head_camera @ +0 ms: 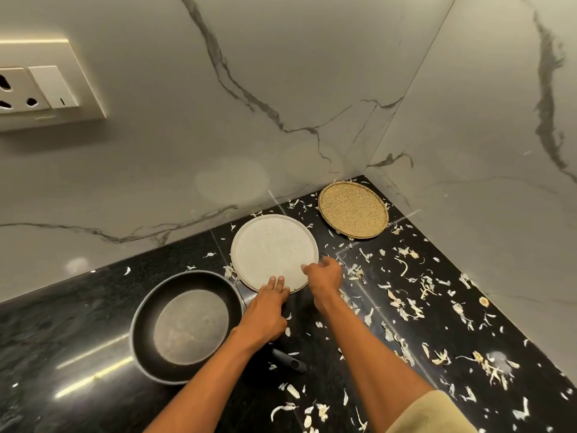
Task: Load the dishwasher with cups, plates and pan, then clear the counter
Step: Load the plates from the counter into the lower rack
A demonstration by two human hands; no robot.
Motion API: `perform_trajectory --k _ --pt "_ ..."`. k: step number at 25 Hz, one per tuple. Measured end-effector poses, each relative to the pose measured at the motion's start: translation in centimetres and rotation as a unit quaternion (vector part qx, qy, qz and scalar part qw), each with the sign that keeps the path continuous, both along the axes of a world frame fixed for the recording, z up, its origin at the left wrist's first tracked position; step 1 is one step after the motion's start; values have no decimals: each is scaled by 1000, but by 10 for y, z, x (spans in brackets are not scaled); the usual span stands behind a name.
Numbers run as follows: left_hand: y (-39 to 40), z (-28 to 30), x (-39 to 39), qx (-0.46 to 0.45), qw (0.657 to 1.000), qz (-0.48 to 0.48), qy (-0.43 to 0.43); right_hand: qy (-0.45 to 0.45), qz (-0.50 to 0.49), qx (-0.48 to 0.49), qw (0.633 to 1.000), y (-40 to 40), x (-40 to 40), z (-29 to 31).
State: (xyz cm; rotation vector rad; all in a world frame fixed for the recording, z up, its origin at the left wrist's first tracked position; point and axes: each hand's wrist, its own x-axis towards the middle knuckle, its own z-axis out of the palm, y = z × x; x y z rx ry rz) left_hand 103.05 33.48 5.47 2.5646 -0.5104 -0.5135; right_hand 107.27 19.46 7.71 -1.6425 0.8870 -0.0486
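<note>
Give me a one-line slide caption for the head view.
Both hands, left and right, take hold of the white plate beside the pan on a scrap-strewn counter.

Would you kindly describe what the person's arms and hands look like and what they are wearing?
Both hands, left and right, are bare: no gloves, rings or watch show. The forearms are uncovered too. A pale beige sleeve shows on the right arm at the frame's bottom edge.
</note>
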Motion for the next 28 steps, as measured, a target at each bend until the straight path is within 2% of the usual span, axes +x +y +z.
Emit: perform_trajectory --k 2,6,14,16,18,21,25,28 --pt "3 2 -4 -9 1000 -6 -1 13 -30 14 999 -5 2 -2" --pt "10 2 -18 -72 997 8 -9 -2 -28 -37 999 -8 -7 -3" --pt "6 19 -21 -181 978 89 -42 -123 -46 -108 985 -8 -44 31" --pt "2 36 -18 -219 968 91 -79 -175 -38 -127 976 -3 -54 43" --pt "-2 55 -15 -249 949 68 -182 -241 -10 -196 950 -1 -65 54" --pt "-5 84 -10 -257 904 19 -342 -322 56 -334 884 -4 -83 68" --pt "-11 120 -15 -231 883 -54 -406 -367 105 -479 791 -19 -119 90" --pt "-19 132 -27 -228 868 -92 -432 -379 103 -543 742 -37 -156 95"
